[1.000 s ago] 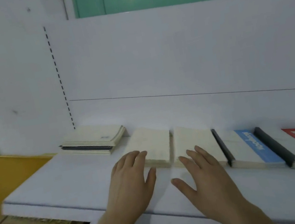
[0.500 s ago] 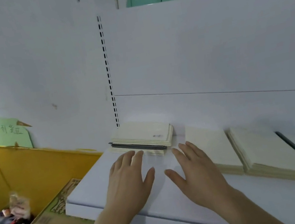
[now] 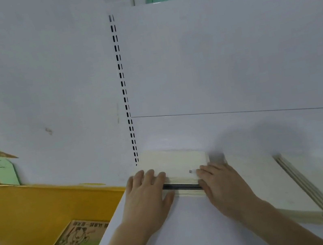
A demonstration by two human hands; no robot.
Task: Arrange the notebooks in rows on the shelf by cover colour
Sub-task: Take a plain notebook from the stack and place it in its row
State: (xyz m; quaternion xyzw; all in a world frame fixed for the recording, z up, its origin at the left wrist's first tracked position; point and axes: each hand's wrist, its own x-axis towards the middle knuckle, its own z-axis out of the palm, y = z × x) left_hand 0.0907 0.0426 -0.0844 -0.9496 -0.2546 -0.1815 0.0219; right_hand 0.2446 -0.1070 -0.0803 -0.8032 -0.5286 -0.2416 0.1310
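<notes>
I see the white shelf with the stack of cream notebooks in its back left corner. My left hand clasps its left end, my right hand its right end, fingers over the top cover.

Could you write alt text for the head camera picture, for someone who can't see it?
Two hands, left hand and right hand, grip the ends of a cream notebook stack at the left end of a white shelf. More cream notebooks lie to its right.
</notes>
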